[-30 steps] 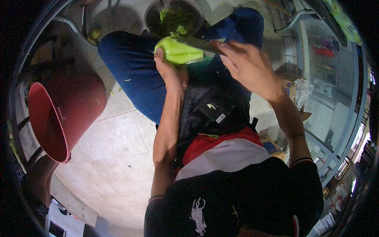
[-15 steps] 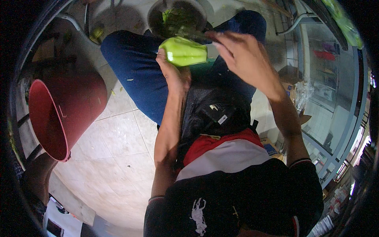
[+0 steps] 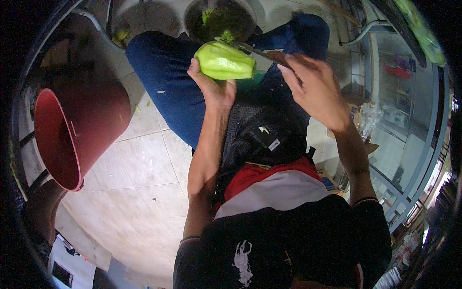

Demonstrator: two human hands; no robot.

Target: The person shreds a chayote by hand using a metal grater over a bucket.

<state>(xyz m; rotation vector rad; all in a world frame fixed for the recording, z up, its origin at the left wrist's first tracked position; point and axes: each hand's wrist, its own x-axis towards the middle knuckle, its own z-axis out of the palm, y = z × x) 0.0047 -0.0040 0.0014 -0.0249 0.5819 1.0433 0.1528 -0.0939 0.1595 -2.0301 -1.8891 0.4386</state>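
My left hand [image 3: 216, 91] cups a large, shiny pale green vegetable [image 3: 226, 61] from below, thumb on its left side. Flat facets run along its surface, as if cut; its exact kind is unclear. My right hand [image 3: 315, 86] is closed round a dark knife [image 3: 262, 52], whose blade points left toward the vegetable's upper edge. A green shaving [image 3: 226, 35] shows just beyond the vegetable, by the blade's tip. Past it, between my knees, stands a round basin [image 3: 187, 21] with green scraps inside.
A red bucket [image 3: 103, 120] lies tilted at the left, its mouth facing left, near another person's leg [image 3: 43, 212]. Pale floor tiles [image 3: 144, 164] show small scraps. Clear plastic and cardboard [image 3: 368, 118] sit at the right, beside a metal-framed glass cabinet [image 3: 399, 120].
My right hand has shifted right and slightly down, and the knife blade shows more plainly. A green shaving has appeared above the vegetable, which my left hand still holds in nearly the same place.
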